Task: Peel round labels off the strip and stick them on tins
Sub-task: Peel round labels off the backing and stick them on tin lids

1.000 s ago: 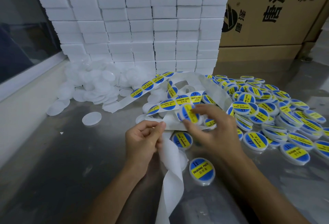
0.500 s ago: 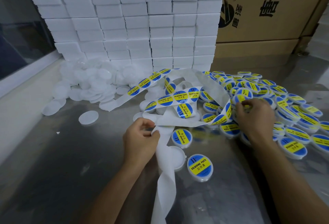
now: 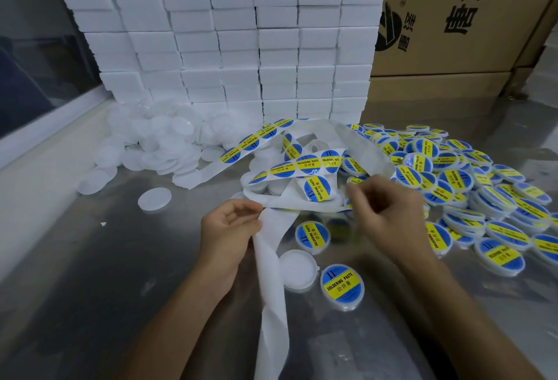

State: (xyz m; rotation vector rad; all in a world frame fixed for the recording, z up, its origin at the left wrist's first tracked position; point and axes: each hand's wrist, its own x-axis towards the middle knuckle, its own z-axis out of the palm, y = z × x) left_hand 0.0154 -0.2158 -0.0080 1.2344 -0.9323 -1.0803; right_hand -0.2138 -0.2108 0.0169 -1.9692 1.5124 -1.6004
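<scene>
Strip: the white backing strip (image 3: 271,259) is running between both hands, its blue-and-yellow labels (image 3: 302,165) looping just beyond them.
Left hand: the left hand (image 3: 229,228) is pinching the strip's bare edge.
Right hand: the right hand (image 3: 389,213) is hovering with fingers curled; whether it is gripping anything cannot be told.
Tins: labelled tins (image 3: 483,198) are piling up beyond the right hand; plain white tins (image 3: 157,150) are lying beyond the left.
Worktop: the metal worktop (image 3: 90,289) is carrying it all.
</scene>
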